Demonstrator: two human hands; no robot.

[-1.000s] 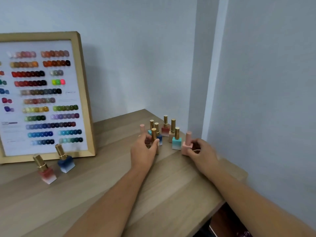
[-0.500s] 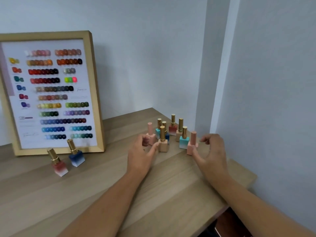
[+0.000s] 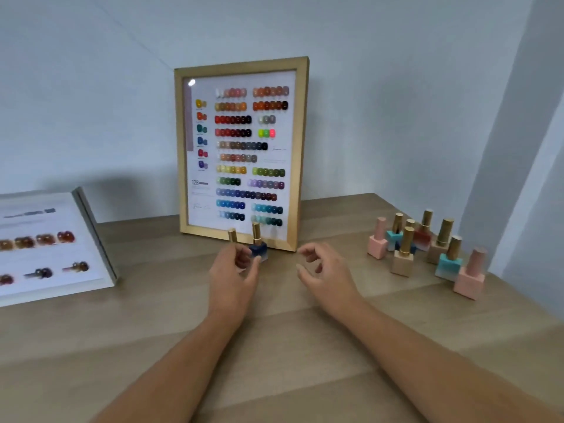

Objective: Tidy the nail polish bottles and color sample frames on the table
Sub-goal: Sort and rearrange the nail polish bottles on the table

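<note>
A wood-framed colour sample chart (image 3: 302,148) leans upright against the back wall. In front of it stand a blue nail polish bottle (image 3: 258,248) and a second bottle, of which only the gold cap (image 3: 232,235) shows above my fingers. My left hand (image 3: 235,279) is at these two, fingers curled and apart, thumb by the blue bottle's base. My right hand (image 3: 323,270) hovers open just right of them, holding nothing. A cluster of several bottles (image 3: 404,254) stands at the right, with a pink bottle (image 3: 470,279) nearest the edge.
A grey-rimmed sample frame (image 3: 94,236) lies tilted at the left edge of the wooden table (image 3: 274,346). Walls close in behind and at the right, where the table ends in a corner.
Both hands left the bottle cluster at the right and moved left to the two bottles in front of the wooden frame. My view swung left, bringing the grey-rimmed frame into sight.
</note>
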